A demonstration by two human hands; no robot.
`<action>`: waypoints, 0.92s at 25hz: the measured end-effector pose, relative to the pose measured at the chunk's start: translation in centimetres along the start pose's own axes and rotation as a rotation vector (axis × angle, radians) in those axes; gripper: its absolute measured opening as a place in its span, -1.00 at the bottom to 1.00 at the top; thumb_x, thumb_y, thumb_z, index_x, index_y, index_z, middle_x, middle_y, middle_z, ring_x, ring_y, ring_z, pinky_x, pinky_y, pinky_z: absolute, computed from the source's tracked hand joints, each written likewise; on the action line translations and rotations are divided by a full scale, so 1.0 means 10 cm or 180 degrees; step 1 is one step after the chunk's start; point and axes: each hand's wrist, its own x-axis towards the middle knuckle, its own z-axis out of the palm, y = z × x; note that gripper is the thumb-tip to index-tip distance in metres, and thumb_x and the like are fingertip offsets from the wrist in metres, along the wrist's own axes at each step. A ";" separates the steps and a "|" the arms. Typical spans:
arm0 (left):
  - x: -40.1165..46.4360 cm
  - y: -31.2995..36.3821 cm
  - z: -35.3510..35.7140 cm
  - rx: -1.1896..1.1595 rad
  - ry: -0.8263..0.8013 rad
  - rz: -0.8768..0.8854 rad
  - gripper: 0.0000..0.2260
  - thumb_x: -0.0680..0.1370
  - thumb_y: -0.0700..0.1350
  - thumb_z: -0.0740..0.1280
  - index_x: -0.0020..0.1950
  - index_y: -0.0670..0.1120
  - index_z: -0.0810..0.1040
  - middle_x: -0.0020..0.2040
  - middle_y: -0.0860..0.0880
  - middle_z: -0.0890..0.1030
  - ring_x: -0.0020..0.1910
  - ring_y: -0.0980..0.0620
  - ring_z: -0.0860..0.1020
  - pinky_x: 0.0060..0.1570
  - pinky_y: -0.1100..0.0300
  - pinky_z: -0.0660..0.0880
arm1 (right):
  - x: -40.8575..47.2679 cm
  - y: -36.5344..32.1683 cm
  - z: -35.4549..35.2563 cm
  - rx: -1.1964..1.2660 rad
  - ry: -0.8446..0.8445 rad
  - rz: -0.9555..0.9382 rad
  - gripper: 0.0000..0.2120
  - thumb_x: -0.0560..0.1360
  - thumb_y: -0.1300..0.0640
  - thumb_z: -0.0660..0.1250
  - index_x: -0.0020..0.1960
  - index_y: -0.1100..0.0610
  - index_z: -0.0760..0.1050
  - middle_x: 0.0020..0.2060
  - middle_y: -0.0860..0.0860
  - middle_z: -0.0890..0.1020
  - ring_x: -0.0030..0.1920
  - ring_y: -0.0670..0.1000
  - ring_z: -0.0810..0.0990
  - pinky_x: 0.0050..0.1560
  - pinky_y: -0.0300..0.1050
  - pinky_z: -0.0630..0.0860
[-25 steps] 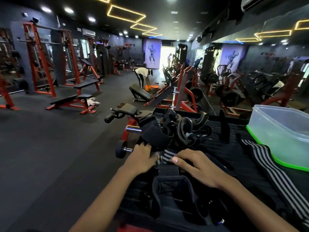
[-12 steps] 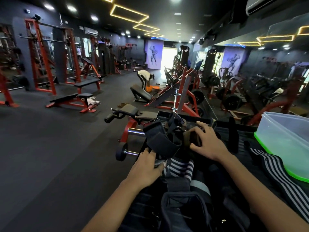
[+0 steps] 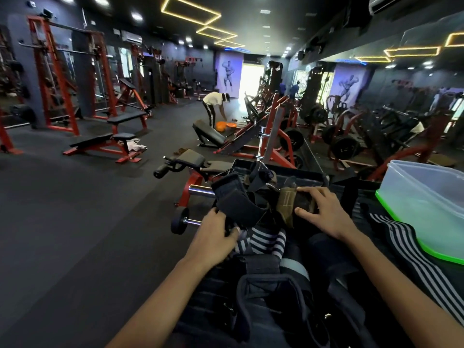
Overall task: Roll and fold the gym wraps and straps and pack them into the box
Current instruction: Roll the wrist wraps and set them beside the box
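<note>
A heap of black gym straps (image 3: 238, 202) lies on a dark ribbed surface (image 3: 361, 197) in front of me. My left hand (image 3: 216, 237) grips the near edge of a wide black strap in the heap. My right hand (image 3: 324, 212) holds an olive-brown strap (image 3: 286, 199) between thumb and fingers at the heap's right side. A black-and-white striped wrap (image 3: 266, 241) sits partly rolled between my wrists. A second striped wrap (image 3: 406, 244) lies flat to the right. A clear plastic box (image 3: 426, 197) with a green lid under it stands at the far right.
More black padded straps (image 3: 273, 297) lie close to me between my forearms. A red bench with a dumbbell (image 3: 183, 219) stands just left of the surface. Red gym machines fill the room, and a person (image 3: 213, 104) bends over on the floor far ahead.
My right hand moved from the striped wrap up to the heap and took hold of the olive-brown strap. My left hand stayed at the black strap's edge.
</note>
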 end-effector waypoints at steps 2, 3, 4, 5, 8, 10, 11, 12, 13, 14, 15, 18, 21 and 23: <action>0.00 0.07 -0.05 -0.0007 0.0470 -0.0100 -0.81 0.51 -0.16 0.33 0.10 -0.17 0.56 0.03 -0.07 0.50 0.02 -0.03 0.51 -0.12 0.31 0.31 | -0.08 -0.07 0.00 0.0309 -0.0047 0.0044 -0.44 0.41 -0.02 0.46 0.37 -0.08 0.37 0.27 0.06 0.38 0.33 0.10 0.34 0.35 0.05 0.33; 0.00 0.09 -0.08 -0.0049 0.0685 -0.0179 -0.89 0.50 -0.19 0.33 -0.01 -0.18 0.56 -0.03 -0.08 0.49 -0.06 -0.05 0.52 -0.16 0.28 0.30 | -0.12 -0.13 -0.02 0.0448 -0.0055 0.0043 -0.40 0.39 0.01 0.49 0.37 -0.06 0.36 0.26 0.06 0.39 0.31 0.08 0.35 0.35 0.05 0.34; 0.02 0.09 -0.12 -0.0115 0.0901 -0.0270 -0.97 0.49 -0.22 0.33 -0.10 -0.17 0.53 -0.08 -0.09 0.48 -0.12 -0.08 0.52 -0.17 0.24 0.31 | -0.17 -0.19 -0.04 0.0516 -0.0032 -0.0024 -0.37 0.36 0.03 0.52 0.37 -0.05 0.36 0.25 0.05 0.39 0.31 0.07 0.36 0.34 0.04 0.35; 0.04 0.08 -0.16 -0.0176 0.1163 -0.0341 -0.96 0.49 -0.24 0.32 -0.15 -0.15 0.50 -0.11 -0.10 0.47 -0.14 -0.11 0.51 -0.16 0.20 0.31 | -0.21 -0.26 -0.05 0.0484 0.0011 -0.0162 -0.34 0.35 0.04 0.53 0.38 -0.03 0.35 0.25 0.05 0.40 0.32 0.07 0.35 0.35 0.02 0.34; 0.09 0.09 -0.34 -0.0374 0.1971 0.0141 -0.94 0.52 -0.21 0.28 -0.16 -0.14 0.47 -0.12 -0.10 0.44 -0.10 -0.19 0.49 -0.07 -0.01 0.43 | -0.32 -0.53 0.03 0.0343 0.0003 -0.0670 -0.30 0.38 0.10 0.49 0.44 0.01 0.28 0.31 0.06 0.36 0.37 0.08 0.28 0.40 -0.12 0.20; 0.15 0.29 -0.36 -0.0288 0.1762 0.0821 -0.86 0.50 -0.06 0.26 -0.04 -0.11 0.49 -0.01 -0.05 0.43 0.01 -0.10 0.46 0.07 0.04 0.42 | -0.36 -0.67 0.14 0.0389 -0.0131 -0.0797 -0.25 0.42 0.17 0.43 0.51 -0.01 0.15 0.41 0.06 0.26 0.46 0.07 0.18 0.46 -0.08 0.15; 0.20 0.42 -0.34 -0.0125 0.1330 0.1095 -0.76 0.47 0.02 0.27 0.06 -0.09 0.49 0.07 -0.04 0.42 0.10 -0.05 0.42 0.13 0.12 0.36 | -0.37 -0.72 0.19 0.0443 -0.0206 -0.0791 -0.20 0.43 0.22 0.40 0.54 -0.02 0.06 0.47 0.07 0.20 0.49 0.07 0.13 0.48 -0.06 0.15; 0.25 0.55 -0.30 0.0138 0.0799 0.1295 -0.63 0.44 0.09 0.29 0.19 -0.04 0.47 0.17 -0.02 0.39 0.17 -0.01 0.36 0.18 0.14 0.33 | -0.37 -0.74 0.20 0.0536 -0.0272 -0.0778 -0.16 0.43 0.26 0.38 0.56 -0.01 -0.01 0.49 0.10 0.18 0.51 0.08 0.14 0.46 -0.06 0.18; 0.31 0.66 -0.24 0.0524 0.0270 0.1478 -0.49 0.41 0.15 0.32 0.32 0.02 0.39 0.27 0.01 0.35 0.25 0.00 0.32 0.21 0.09 0.33 | -0.37 -0.74 0.18 0.0666 -0.0324 -0.0759 -0.15 0.43 0.28 0.36 0.56 0.02 -0.04 0.47 0.13 0.25 0.48 0.10 0.23 0.40 -0.09 0.26; 0.37 0.72 -0.17 0.1026 -0.0182 0.1648 -0.36 0.40 0.21 0.33 0.43 0.09 0.27 0.36 0.03 0.29 0.30 -0.01 0.30 0.23 0.02 0.36 | -0.38 -0.71 0.14 0.0777 -0.0360 -0.0728 -0.17 0.44 0.28 0.36 0.56 0.05 -0.02 0.40 0.16 0.38 0.39 0.12 0.37 0.31 -0.10 0.35; 0.42 0.73 -0.10 0.1558 -0.0490 0.1775 -0.27 0.40 0.25 0.33 0.50 0.14 0.13 0.41 0.04 0.25 0.32 -0.03 0.30 0.22 -0.02 0.38 | -0.39 -0.65 0.09 0.0825 -0.0375 -0.0696 -0.22 0.45 0.26 0.38 0.54 0.07 0.05 0.30 0.17 0.49 0.30 0.12 0.48 0.24 -0.09 0.42; 0.52 0.66 0.07 0.2139 -0.0709 0.1937 -0.29 0.47 0.29 0.29 0.52 0.20 0.04 0.45 0.09 0.20 0.27 0.00 0.40 0.14 0.06 0.38 | -0.43 -0.34 -0.14 0.0393 -0.0152 -0.0671 -0.54 0.48 0.15 0.40 0.36 0.08 0.44 0.19 0.04 0.60 0.23 0.03 0.51 0.27 -0.08 0.42; 0.58 0.61 0.17 0.2126 -0.0585 0.1935 -0.49 0.49 0.21 0.32 0.39 0.12 0.29 0.42 0.07 0.22 0.16 0.00 0.48 0.04 0.11 0.36 | -0.48 0.09 -0.35 0.0302 0.0095 -0.0365 -0.78 0.48 0.12 0.41 0.12 0.07 0.60 0.07 -0.04 0.66 0.15 -0.02 0.57 0.22 -0.08 0.45; 0.63 0.56 0.24 0.2277 -0.0536 0.1856 -0.60 0.52 0.12 0.31 0.32 0.08 0.37 0.44 0.03 0.20 0.14 -0.03 0.49 0.02 0.12 0.35 | -0.55 0.34 -0.39 0.0185 -0.0234 -0.0156 -0.74 0.47 0.11 0.42 0.15 0.10 0.57 0.09 0.00 0.64 0.16 -0.01 0.57 0.20 -0.20 0.42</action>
